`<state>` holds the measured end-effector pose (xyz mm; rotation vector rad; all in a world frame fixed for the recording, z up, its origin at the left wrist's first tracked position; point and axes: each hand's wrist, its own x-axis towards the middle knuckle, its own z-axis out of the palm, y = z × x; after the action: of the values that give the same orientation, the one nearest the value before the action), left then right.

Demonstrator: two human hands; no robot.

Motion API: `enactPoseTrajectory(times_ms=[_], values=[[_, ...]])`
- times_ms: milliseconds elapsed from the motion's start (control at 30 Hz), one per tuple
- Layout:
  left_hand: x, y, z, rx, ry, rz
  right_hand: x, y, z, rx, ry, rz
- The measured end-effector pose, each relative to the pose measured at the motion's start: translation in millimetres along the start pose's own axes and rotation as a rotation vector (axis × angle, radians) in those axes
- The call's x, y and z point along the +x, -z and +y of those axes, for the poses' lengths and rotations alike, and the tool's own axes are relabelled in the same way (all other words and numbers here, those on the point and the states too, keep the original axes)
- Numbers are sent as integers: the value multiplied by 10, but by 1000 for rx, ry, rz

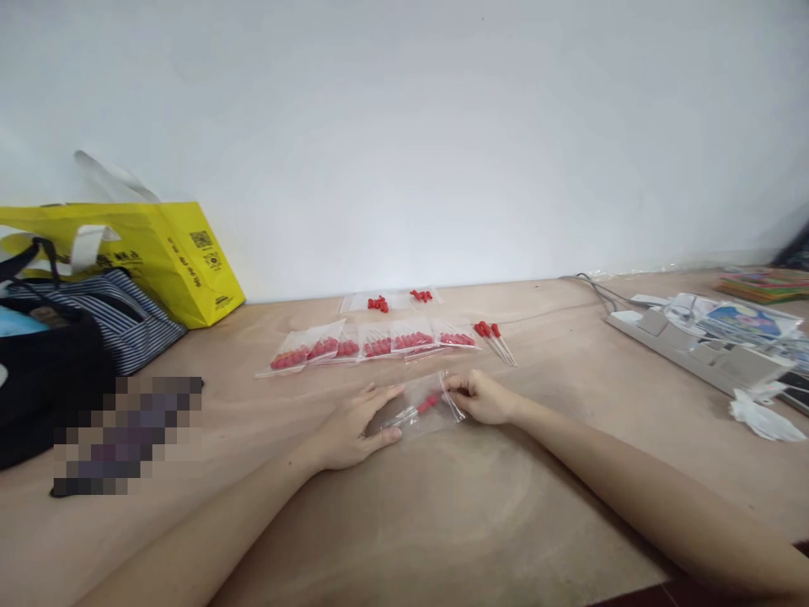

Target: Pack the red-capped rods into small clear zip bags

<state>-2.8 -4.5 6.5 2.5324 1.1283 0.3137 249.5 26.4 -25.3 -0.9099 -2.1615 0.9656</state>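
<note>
A clear zip bag [414, 429] lies on the table in front of me, with at least one red-bulbed dropper [428, 403] inside, its thin stem pointing left. My left hand [352, 428] rests at the bag's left end, thumb and fingers spread apart around it. At the right end, my right hand [481, 396] pinches the bag's edge between thumb and fingers. Beyond my hands runs a row of filled bags [377, 344], each with several red-bulbed droppers. Loose droppers [496, 337] lie together just right of that row.
Against the wall lies another clear bag [354, 302] with two clusters of red bulbs [377, 303]. A yellow shopping bag [183, 261], a striped pouch [123, 312] and a black bag [56, 379] stand left. A power strip [673, 352] and crumpled tissue [762, 419] are right.
</note>
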Motion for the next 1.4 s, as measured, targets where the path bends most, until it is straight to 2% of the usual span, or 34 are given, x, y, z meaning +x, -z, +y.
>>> enactPoseTrajectory(times_ms=[67, 100, 200, 233, 300, 367, 567, 667, 833, 933, 1067, 1200, 1267, 1400], values=[[6, -13, 3, 2, 10, -4, 28, 182, 80, 57, -63, 42], [9, -16, 1, -1, 13, -10, 46, 307, 144, 51, -134, 137], [11, -14, -13, -15, -8, -14, 111, 736, 392, -203, -534, 620], [11, -12, -16, -17, -21, -10, 134, 866, 477, -298, -673, 705], [8, -9, -18, -19, -38, -1, 183, 1061, 628, -354, -769, 756], [3, -7, -14, -20, -38, 6, 238, 1155, 742, -363, -816, 744], [-13, -15, -13, -12, -31, 5, 379, 1150, 895, -273, -923, 698], [-16, -24, -29, -14, -23, 4, 331, 1194, 890, -180, -901, 757], [-12, -33, -43, -18, -38, 11, 64, 1333, 740, 14, -729, 877], [-5, -34, -44, -16, -28, 10, -68, 1227, 581, 167, -576, 968], [-1, -43, -56, -19, -27, 21, -93, 764, 332, 505, -299, 981], [-5, -51, -73, -14, -32, 22, -35, 345, 138, 595, -260, 917], [-7, -50, -74, -10, -27, 17, -19, 255, 93, 589, -249, 912], [-10, -43, -62, -7, -16, 10, -17, 205, 70, 603, -247, 905]])
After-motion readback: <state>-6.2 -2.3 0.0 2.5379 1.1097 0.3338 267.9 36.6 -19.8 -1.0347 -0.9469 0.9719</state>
